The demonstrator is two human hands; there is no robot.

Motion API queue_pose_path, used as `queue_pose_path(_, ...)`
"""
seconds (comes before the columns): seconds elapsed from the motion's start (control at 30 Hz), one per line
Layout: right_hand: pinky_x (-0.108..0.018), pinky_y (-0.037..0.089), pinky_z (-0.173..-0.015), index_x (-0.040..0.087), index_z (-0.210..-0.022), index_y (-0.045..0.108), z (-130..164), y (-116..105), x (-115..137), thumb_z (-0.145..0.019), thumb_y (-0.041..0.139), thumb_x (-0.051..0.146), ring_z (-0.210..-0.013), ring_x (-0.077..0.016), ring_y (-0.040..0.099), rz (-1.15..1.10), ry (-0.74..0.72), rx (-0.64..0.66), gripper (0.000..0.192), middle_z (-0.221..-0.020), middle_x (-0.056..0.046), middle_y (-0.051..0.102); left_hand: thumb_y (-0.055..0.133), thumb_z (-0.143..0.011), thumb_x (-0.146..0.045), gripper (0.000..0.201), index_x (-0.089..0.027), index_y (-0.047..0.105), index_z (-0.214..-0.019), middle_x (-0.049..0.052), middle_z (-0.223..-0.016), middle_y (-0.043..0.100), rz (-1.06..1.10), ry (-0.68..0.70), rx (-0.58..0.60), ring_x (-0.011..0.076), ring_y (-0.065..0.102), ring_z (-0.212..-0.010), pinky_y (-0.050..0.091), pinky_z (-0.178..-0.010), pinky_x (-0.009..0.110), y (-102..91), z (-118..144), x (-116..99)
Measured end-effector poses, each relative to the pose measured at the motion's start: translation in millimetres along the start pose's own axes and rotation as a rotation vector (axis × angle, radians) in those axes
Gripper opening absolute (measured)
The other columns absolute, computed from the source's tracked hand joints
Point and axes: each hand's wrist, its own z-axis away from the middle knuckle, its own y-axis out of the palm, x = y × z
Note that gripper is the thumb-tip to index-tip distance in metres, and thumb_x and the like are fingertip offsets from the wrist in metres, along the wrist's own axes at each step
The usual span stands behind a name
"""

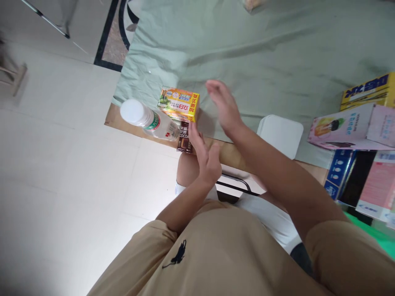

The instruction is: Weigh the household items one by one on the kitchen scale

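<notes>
My left hand (206,158) is at the table's near edge, its fingers stretched out beside the brown cocoa packet (185,142). Its fingertips reach the lower corner of a yellow-orange box (179,102); whether they touch it I cannot tell. Slightly blurred, my right hand (224,105) hovers to the right of that box, fingers extended and nothing in them. Left of the packet, a clear bottle (162,125) with a white cap and green label stands close against the box. Part of the packet is hidden under the bottle and box.
A green cloth (262,53) covers the table. A white rounded-square item (280,133) lies under my right forearm's far side. Stacked at right are a pink box (342,125), a yellow box (370,92) and a blue box (339,170). Tiled floor (61,164) lies left.
</notes>
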Motion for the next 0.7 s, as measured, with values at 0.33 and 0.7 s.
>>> queue_pose_path(0.33,-0.037,0.061,-0.062,0.024,-0.081,0.069,268.4,-145.5,4.8,-0.078,0.066,0.052,-0.062,-0.0201,0.07,-0.15,0.213,-0.605,0.027,-0.07,-0.003,0.072,0.038,-0.103,-0.052,0.066,-0.032,0.021,-0.164,0.015,-0.161,0.032,-0.028,0.268,0.41,0.0313,0.032,-0.157,0.031,-0.13,0.054,45.4,63.5,-1.9)
queue_pose_path(0.7,-0.055,0.06,-0.078,0.033,-0.07,0.068,366.9,-255.7,44.7,-0.074,0.058,0.034,-0.063,-0.0243,0.06,0.233,-0.068,-1.436,0.01,-0.065,-0.002,0.06,0.042,-0.102,-0.055,0.069,-0.029,0.023,-0.163,0.016,-0.151,0.048,-0.001,0.396,0.811,0.0314,0.049,-0.141,0.041,-0.121,0.055,160.4,133.2,-32.5)
